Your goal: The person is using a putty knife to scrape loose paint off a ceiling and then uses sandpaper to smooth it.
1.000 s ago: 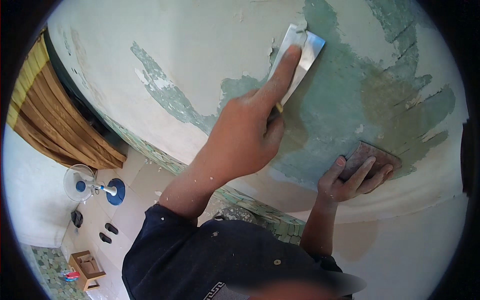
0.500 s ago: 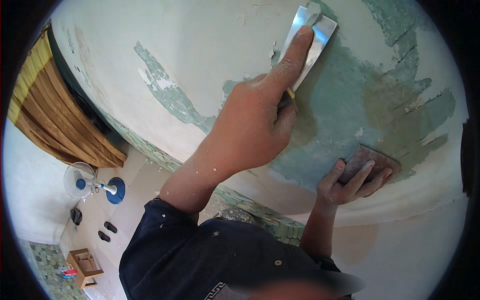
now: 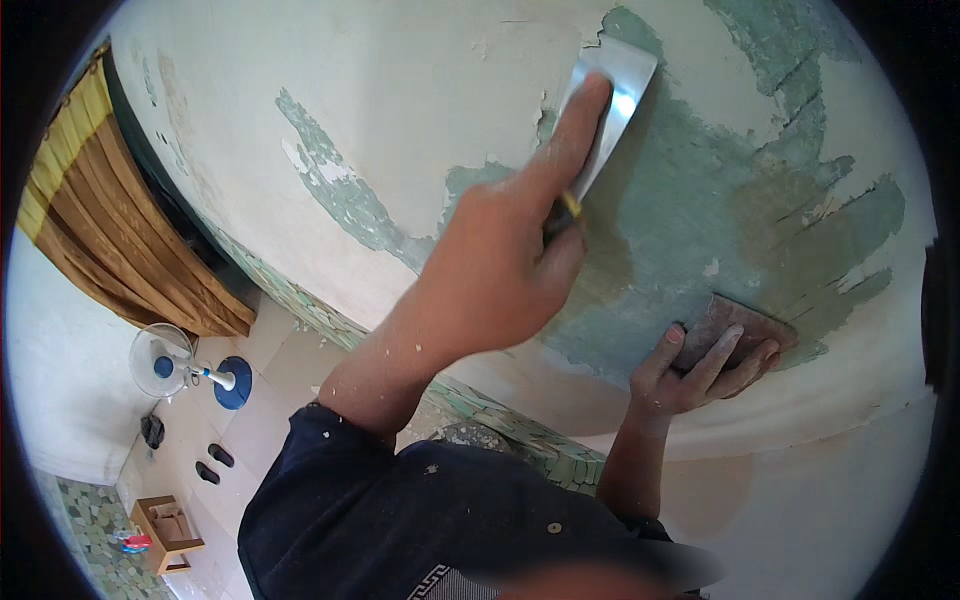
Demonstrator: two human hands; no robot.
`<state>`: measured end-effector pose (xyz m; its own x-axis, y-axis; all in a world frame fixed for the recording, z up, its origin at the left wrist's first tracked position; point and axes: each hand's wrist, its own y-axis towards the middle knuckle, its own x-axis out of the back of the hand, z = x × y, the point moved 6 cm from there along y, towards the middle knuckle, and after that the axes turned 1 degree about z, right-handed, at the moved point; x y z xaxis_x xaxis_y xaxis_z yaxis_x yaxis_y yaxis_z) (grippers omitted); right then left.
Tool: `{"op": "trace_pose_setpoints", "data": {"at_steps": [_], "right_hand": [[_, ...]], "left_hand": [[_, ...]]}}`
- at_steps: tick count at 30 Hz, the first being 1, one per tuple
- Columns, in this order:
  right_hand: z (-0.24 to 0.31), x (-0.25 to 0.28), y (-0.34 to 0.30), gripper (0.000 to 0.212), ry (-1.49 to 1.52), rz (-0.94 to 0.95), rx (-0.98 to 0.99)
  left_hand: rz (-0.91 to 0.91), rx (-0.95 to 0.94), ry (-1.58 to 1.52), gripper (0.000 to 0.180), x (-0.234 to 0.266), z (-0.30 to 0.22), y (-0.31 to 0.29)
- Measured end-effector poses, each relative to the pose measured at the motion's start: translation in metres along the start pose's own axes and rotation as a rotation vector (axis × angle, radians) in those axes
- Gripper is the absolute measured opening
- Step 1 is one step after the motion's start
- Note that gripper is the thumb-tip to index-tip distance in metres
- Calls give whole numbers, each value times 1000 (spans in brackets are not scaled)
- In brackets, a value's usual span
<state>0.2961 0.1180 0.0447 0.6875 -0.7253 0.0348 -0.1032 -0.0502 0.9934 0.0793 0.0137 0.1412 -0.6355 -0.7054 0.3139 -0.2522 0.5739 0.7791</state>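
My left hand (image 3: 500,250) is closed around the handle of a putty knife (image 3: 622,90), its index finger stretched along the shiny metal blade. The blade's wide end lies at the border of loose off-white paint and a bared green patch (image 3: 632,30) on the wall (image 3: 400,90). Most of the handle is hidden in the fist; a yellow bit shows. Lower right, my right hand (image 3: 700,370) has its fingers spread over a flat, dusty brown square pad (image 3: 712,322) against the wall. Its thumb is at the pad's left edge.
A brown and yellow curtain (image 3: 130,220) hangs at the left. Below it on the tiled floor stand a blue and white fan (image 3: 228,380), dark slippers (image 3: 214,462) and a small wooden stool (image 3: 165,530). Green stone tiling (image 3: 530,440) runs along the wall's base.
My left hand has drawn the putty knife slightly down and left. The curled paint flake at its tip is gone, and more green shows there. My right hand has barely shifted.
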Motion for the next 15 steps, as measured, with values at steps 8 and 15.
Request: {"op": "trace_pose_setpoints", "data": {"at_steps": [8, 15], "right_hand": [[3, 2, 3, 60, 15, -12, 2], [2, 2, 1, 60, 15, -9, 3]], "left_hand": [[52, 126, -34, 89, 5, 1, 11], [22, 146, 27, 84, 5, 1, -7]]}}
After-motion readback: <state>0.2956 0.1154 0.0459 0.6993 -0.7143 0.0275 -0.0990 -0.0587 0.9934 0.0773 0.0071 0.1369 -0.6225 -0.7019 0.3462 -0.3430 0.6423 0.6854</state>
